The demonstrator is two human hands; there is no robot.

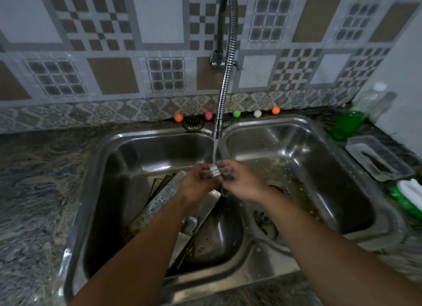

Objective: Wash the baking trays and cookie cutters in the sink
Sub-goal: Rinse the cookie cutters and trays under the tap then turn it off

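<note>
Steel sink (269, 257): you stand at a double basin set into the mottled stone tabletop (38, 191).
Left basin: baking trays (157, 198) lie stacked and tilted inside it, one speckled, and your left forearm crosses over them.
Left hand (197, 184): your fingers curl round a small metal cookie cutter (214, 171) and hold it over the divider between the basins.
Tap (225, 77): the ribbed flexible spout hangs down from the tiled wall, and its stream of water lands on the cutter.
Right hand (239, 182): your fingers curl in against the cutter's right side, under the same stream; how firmly they grip is blurred by the water.
Right basin: brownish residue and crumbs lie scattered on its floor around the drain.
Back ledge: five small coloured balls (236, 113) sit in a row behind the sink.
Far right: a green bottle (346, 125) stands beside a clear plastic container (379, 159).
</note>
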